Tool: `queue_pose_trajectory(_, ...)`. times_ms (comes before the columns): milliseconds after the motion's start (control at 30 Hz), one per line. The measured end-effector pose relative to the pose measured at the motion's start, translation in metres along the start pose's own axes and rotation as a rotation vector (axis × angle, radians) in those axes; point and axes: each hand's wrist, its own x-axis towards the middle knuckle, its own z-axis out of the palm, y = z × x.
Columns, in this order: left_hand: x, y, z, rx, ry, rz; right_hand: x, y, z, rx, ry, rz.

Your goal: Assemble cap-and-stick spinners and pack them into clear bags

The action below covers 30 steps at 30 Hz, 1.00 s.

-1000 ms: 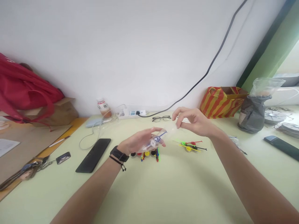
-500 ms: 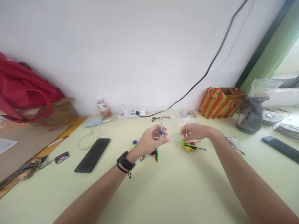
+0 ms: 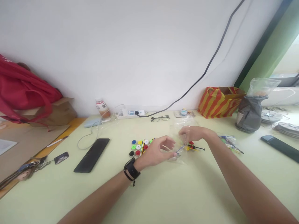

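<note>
White wall (image 3: 116,56) rises beyond the pale green tabletop (image 3: 158,196), with a red bag (image 3: 28,84) at left and a striped bag (image 3: 218,104) at far right. Left hand (image 3: 157,152) (thumb and fingers apart) and right hand (image 3: 193,133) (finger closure indeterminable) flank a clear packet (image 3: 177,143) at centre, with a blue stick (image 3: 179,149) beside the left thumb.

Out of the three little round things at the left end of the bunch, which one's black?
The black disc, closest to the person. The other two are a green disc in the middle and a blue disc farthest away.
</note>
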Motion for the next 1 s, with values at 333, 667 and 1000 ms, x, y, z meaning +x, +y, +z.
queue_pose_trajectory(333, -0.01, 0.01, 0.021, -0.055, -0.045, 0.044, 0.0, 0.013, -0.002, 0.079, -0.051, -0.064)
queue_pose_trajectory(667, -0.016, 0.0, 0.039, -0.082, -0.059, 0.0, -0.011, 0.007, -0.014, 0.179, 0.018, -0.042)
queue_pose_trajectory(1000, -0.027, -0.011, 0.042, -0.315, 0.166, -0.159, -0.028, 0.004, -0.031, 0.381, 0.313, -0.058)
